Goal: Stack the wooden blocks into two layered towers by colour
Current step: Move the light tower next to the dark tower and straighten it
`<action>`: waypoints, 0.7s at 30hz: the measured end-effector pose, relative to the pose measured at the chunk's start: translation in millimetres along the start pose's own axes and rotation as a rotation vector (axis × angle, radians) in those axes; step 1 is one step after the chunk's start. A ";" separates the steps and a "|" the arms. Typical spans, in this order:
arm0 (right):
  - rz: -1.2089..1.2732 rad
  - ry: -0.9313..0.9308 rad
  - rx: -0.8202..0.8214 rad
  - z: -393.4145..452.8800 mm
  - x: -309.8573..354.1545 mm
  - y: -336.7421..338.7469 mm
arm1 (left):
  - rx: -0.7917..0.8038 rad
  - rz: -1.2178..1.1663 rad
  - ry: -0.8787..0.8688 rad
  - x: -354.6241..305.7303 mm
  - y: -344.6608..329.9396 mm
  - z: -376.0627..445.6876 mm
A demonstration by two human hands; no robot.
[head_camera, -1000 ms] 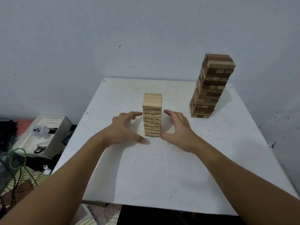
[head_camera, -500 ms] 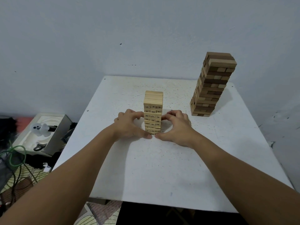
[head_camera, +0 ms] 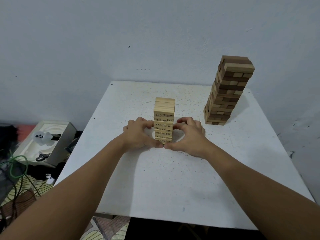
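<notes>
A small tower of pale numbered wooden blocks (head_camera: pixel 164 115) stands upright in the middle of the white table (head_camera: pixel 173 179). My left hand (head_camera: pixel 138 134) grips its lower left side, fingers curled round the back and thumb at the front foot. My right hand (head_camera: pixel 188 135) grips the lower right side the same way, and the two thumbs almost meet at the tower's base. A taller tower of mixed dark and light brown blocks (head_camera: pixel 226 90) stands at the back right of the table, well apart from both hands.
The table's back edge meets a pale wall. On the floor to the left lie a white foam tray with a small white figure (head_camera: pixel 43 137), a green cable (head_camera: pixel 15 168) and dark clutter. The table's front edge runs close below my forearms.
Both hands were spread open either side of the pale tower. They have closed in and now clasp its lower half. Neither tower has visibly shifted.
</notes>
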State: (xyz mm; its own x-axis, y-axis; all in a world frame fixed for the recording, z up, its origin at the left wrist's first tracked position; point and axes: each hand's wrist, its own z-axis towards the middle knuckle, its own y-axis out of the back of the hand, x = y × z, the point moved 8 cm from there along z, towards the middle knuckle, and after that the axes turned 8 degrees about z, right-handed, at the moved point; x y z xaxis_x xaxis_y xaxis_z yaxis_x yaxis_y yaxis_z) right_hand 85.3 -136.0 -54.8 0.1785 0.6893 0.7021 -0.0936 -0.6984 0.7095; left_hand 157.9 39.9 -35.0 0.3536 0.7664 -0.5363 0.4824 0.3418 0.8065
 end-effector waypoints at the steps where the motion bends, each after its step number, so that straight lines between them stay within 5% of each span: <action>1: 0.001 0.000 -0.001 0.5 0.1 -0.2 | -0.002 -0.001 0.000 -1.0 0.5 -1.3; 21: -0.025 -0.017 -0.031 9.5 -0.7 4.4 | 0.015 0.038 -0.023 -12.2 4.2 4.3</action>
State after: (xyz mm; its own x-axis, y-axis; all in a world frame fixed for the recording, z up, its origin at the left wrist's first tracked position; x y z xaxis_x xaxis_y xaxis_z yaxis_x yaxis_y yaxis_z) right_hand 94.0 -141.3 -52.7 0.1975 0.7032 0.6830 -0.1195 -0.6743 0.7288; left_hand 159.1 29.6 -26.1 0.3903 0.7660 -0.5108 0.4801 0.3040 0.8228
